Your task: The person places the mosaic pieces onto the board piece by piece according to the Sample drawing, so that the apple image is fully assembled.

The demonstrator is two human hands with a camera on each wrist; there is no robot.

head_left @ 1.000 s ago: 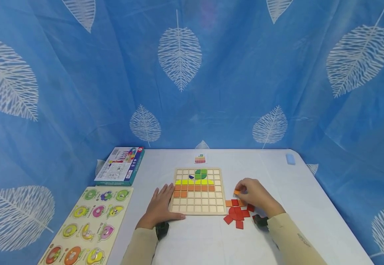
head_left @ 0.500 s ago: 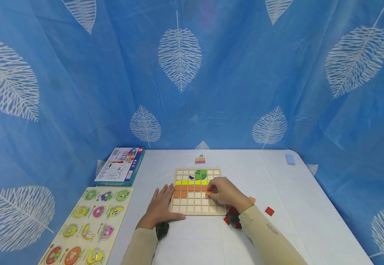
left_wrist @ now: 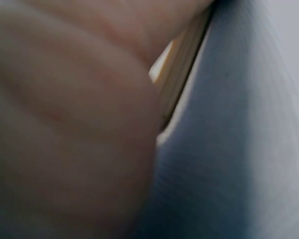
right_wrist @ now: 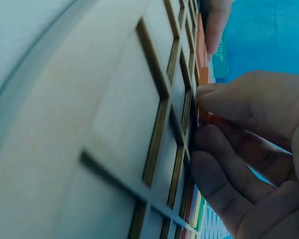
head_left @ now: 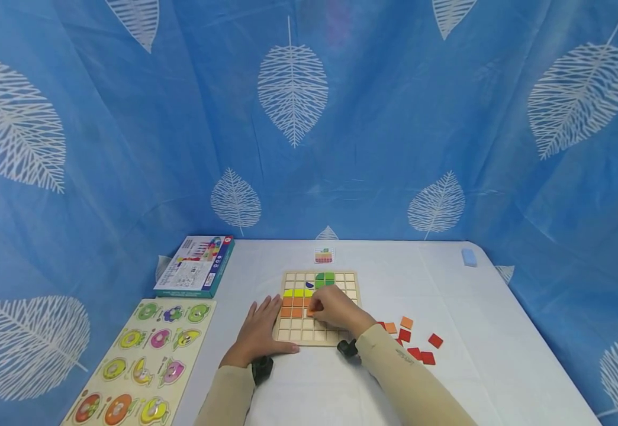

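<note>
The orange tile (right_wrist: 204, 75) is a thin, flat, smooth-faced square of plain bright orange, and it sits at the lower centre of the head frame, over the wooden grid board (head_left: 307, 335), just right of two orange tiles in the same row; whether it lies fully in its cell cannot be told. The right hand (head_left: 338, 310) pinches it between thumb and fingertip, with the other fingers bent beside it. The left hand (head_left: 261, 328) has its fingers spread at the board's left edge, thumb along the near edge. The board is pale, with raised dividers. Besides the pinched tile, it shows five orange tiles (head_left: 292, 312), three yellow pieces (head_left: 298, 292), four green pieces (head_left: 330, 276) and one dark blue piece (head_left: 309, 285); the right hand hides some cells. Right of the board lie two loose orange tiles (head_left: 406, 322) and several red tiles (head_left: 435, 341), at least five, partly covered by the sleeve. One picture card (head_left: 324, 255) lies above the board, one light-blue block (head_left: 468, 257) at the table's upper right, one box (head_left: 194, 266) at left, and below it one fruit puzzle (head_left: 200, 329) with twelve fruits.
</note>
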